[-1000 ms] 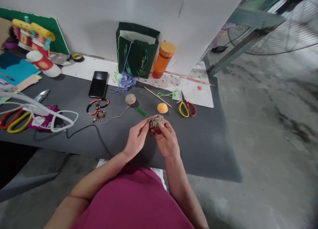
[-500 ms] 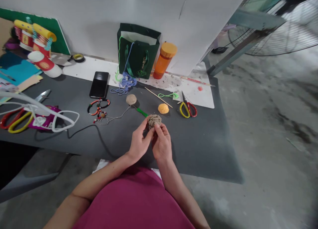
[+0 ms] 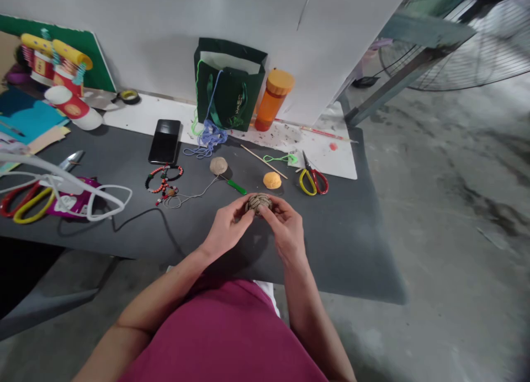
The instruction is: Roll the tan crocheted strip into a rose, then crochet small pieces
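Soft, even light leaves faint shadows beneath the hands [image 3: 228, 227].

Rough jute cord on the knotted ball [image 3: 259, 203], matt grey tabletop [image 3: 339, 249], glossy black phone [image 3: 164, 141]

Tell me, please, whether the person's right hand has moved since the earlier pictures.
Yes, the right hand has shifted rightward, toward the red-and-yellow scissors.

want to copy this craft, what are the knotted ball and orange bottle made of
The knotted ball looks like natural jute twine: matte, with fibrous twisted strands. The orange bottle looks like shiny translucent plastic, its body letting light through.
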`<action>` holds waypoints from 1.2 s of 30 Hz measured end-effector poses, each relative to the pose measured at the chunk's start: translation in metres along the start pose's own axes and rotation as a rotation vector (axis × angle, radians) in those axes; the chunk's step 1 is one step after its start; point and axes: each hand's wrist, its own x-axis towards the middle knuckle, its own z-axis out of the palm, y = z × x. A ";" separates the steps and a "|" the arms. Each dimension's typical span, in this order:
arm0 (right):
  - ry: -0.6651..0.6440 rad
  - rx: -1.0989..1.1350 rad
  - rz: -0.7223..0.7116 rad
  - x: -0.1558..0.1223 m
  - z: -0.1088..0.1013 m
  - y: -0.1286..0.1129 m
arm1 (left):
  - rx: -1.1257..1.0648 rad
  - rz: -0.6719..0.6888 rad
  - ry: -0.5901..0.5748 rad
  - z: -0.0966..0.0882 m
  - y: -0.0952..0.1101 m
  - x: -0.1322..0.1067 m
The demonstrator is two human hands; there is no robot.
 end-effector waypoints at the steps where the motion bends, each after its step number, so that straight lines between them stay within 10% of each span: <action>1: 0.030 0.026 0.006 0.000 0.002 0.002 | -0.003 0.010 0.002 0.001 -0.002 -0.001; 15: 0.122 0.160 0.048 -0.006 0.016 0.011 | -0.117 0.002 0.051 0.009 -0.013 -0.001; 26: -0.118 0.058 0.151 0.002 0.003 0.002 | -0.113 -0.106 -0.100 -0.008 -0.003 0.005; 36: 0.093 0.055 0.047 -0.001 0.012 0.005 | -0.117 -0.112 -0.045 0.000 -0.015 0.006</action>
